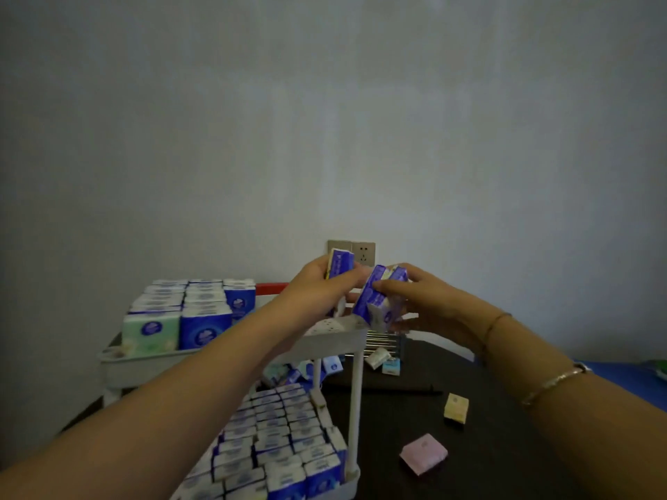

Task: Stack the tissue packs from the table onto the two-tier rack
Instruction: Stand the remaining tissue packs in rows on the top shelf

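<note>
As both grip — left hand one pack, right hand several packs

Print on the tissue packs (all blurred) cannot be read.

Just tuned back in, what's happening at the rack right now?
A person is loading tissue packs onto the white two-tier rack. The left hand grips one blue pack and the right hand grips a bundle of blue packs, both held above the bare right part of the top tier. The lower tier is packed with rows. A pink pack and a beige pack lie on the dark table.
</note>
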